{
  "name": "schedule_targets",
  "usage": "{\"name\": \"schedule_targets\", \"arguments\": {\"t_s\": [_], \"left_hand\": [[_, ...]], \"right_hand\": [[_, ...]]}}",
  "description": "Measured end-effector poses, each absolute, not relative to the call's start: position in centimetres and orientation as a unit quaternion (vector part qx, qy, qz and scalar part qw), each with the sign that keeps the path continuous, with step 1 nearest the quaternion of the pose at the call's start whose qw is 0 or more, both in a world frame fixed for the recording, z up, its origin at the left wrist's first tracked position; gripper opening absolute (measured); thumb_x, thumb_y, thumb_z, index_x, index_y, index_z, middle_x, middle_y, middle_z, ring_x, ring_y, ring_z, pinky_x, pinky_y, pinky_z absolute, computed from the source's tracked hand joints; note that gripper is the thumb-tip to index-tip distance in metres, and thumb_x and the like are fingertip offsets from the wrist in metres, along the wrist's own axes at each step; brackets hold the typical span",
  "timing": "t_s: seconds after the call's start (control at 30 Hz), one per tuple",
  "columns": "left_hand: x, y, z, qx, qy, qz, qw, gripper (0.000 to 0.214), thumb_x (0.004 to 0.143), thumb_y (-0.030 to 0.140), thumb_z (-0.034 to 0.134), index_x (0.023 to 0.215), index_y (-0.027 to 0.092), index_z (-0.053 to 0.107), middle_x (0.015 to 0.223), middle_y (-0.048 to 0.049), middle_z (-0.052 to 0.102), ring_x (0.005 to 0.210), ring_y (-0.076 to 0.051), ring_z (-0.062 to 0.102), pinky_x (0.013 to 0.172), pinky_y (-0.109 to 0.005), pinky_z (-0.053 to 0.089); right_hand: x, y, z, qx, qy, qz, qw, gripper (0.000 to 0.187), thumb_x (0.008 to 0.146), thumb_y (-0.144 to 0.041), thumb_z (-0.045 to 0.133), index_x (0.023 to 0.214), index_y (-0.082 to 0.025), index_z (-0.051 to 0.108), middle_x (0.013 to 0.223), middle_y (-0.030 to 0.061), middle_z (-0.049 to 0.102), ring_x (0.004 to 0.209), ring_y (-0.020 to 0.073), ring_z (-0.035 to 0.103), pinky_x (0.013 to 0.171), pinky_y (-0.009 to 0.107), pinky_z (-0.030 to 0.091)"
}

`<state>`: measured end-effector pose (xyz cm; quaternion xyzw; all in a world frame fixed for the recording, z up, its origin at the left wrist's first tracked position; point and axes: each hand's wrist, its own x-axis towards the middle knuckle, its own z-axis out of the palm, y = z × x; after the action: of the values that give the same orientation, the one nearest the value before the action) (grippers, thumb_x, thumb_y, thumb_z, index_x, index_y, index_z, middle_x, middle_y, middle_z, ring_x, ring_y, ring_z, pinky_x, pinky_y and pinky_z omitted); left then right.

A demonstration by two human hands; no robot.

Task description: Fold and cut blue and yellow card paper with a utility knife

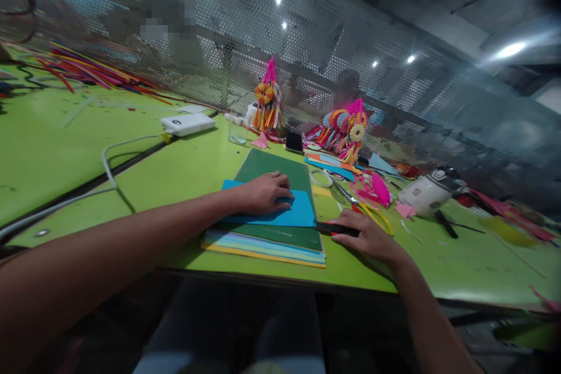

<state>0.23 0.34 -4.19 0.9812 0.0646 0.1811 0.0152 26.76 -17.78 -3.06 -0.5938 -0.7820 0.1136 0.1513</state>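
Observation:
My left hand (265, 193) rests palm down on a folded-looking blue sheet (272, 216), fingers lying on it. Beneath the sheet is a dark green board (280, 166), with a stack of coloured sheets (263, 247) showing under its near edge. At the sheet's right edge, my right hand (362, 234) is closed around a slim black handle with a red part, which looks like a utility knife (326, 228). Its tip touches or nearly touches the blue sheet; the blade cannot be made out. Yellow-handled scissors (377, 216) lie just beyond that hand.
Behind the board are a phone (294, 142), a clear cup (238, 130) and colourful tasselled hangings (267, 96). A tape ring (321, 179) lies to its right. Farther right stands a white container (427, 191). A white power bank (187, 124) trails a cable on the left.

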Motion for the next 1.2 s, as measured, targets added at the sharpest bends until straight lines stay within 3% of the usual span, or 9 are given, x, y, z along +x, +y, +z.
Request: {"name": "schedule_targets", "arguments": {"t_s": [1.2], "left_hand": [[0.2,0.2,-4.3,0.978,0.07,0.193,0.023,0.031,0.093,0.041,0.049,0.107,0.022,0.069,0.103,-0.0101,0.059,0.096,-0.024,0.051,0.091,-0.037,0.039]], "right_hand": [[24.3,-17.7,-2.1,-0.575,-0.791,0.148,0.149,0.031,0.089,-0.041,0.061,0.111,-0.021,0.069,0.09,0.0067,0.062,0.084,0.0194,0.059,0.074,0.032,0.046]]}}
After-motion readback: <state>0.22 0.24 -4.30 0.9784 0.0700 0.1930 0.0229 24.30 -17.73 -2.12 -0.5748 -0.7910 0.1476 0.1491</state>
